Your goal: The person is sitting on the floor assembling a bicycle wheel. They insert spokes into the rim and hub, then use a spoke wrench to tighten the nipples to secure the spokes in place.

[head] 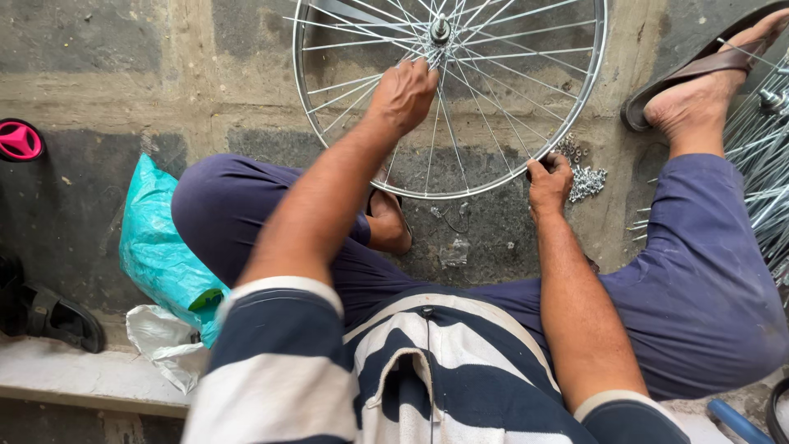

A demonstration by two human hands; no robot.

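Note:
A silver spoked bicycle wheel (pixel 575 107) lies flat on the stone floor in front of me. My left hand (pixel 403 92) reaches among the spokes just below the hub (pixel 440 30), fingers closed around a spoke. My right hand (pixel 549 181) pinches the rim at its near right edge. A heap of small metal spoke nipples (pixel 585 179) lies on the floor just right of that hand. I sit on the floor with my legs spread around the wheel.
A bundle of loose spokes and another hub (pixel 764 123) lies at the far right, past my sandalled foot (pixel 699 78). A teal plastic bag (pixel 156 247) and a white bag (pixel 168 345) sit at left. A pink object (pixel 18 140) and a black sandal (pixel 53 316) lie further left.

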